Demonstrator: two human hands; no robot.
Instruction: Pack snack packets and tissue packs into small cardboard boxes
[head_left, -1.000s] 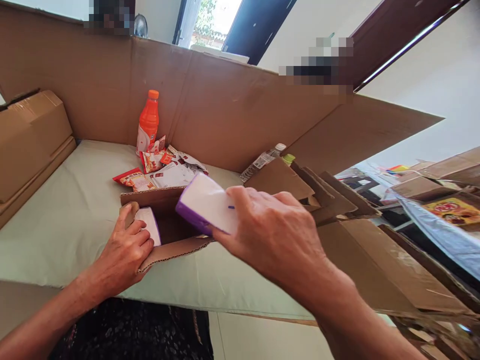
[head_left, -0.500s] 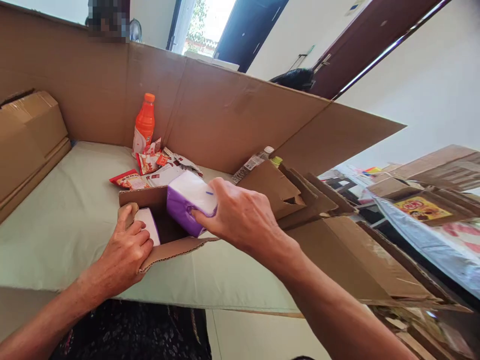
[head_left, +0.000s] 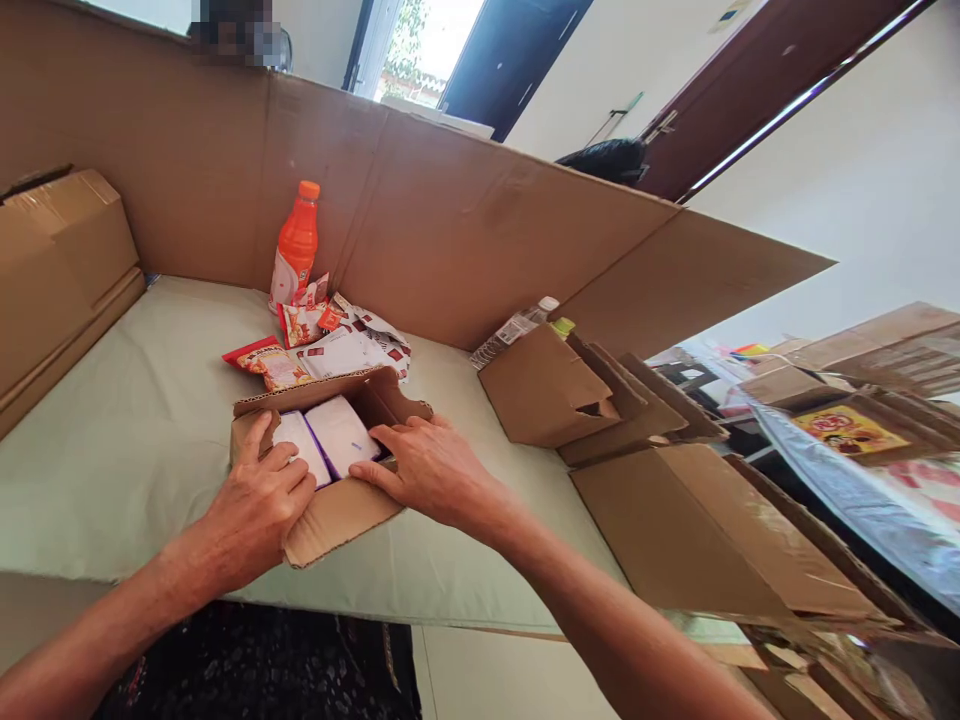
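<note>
A small cardboard box point(head_left: 341, 515) stands with its top open near the front of the cloth-covered table. Inside it, two white-and-purple tissue packs lie side by side: the left pack point(head_left: 300, 440) and the right pack point(head_left: 341, 430). My left hand point(head_left: 274, 490) grips the box's left end, fingers bent over the flap and against the left pack. Thumb and forefinger of my right hand point(head_left: 424, 465) pinch the right edge of the right pack, inside the box. The other fingers of that hand reach over the box's right side, their tips partly hidden.
Behind the box lie red and white snack packets point(head_left: 300, 350) and an upright orange bottle point(head_left: 296, 245). A clear bottle point(head_left: 517, 330) leans behind cardboard boxes point(head_left: 547, 385) on the right. A tall cardboard panel point(head_left: 450, 220) bounds the back; another carton point(head_left: 67, 260) stands left.
My right hand has lowered the second tissue pack from above the box to beside the first one. My left hand has stayed at the box's left end.
</note>
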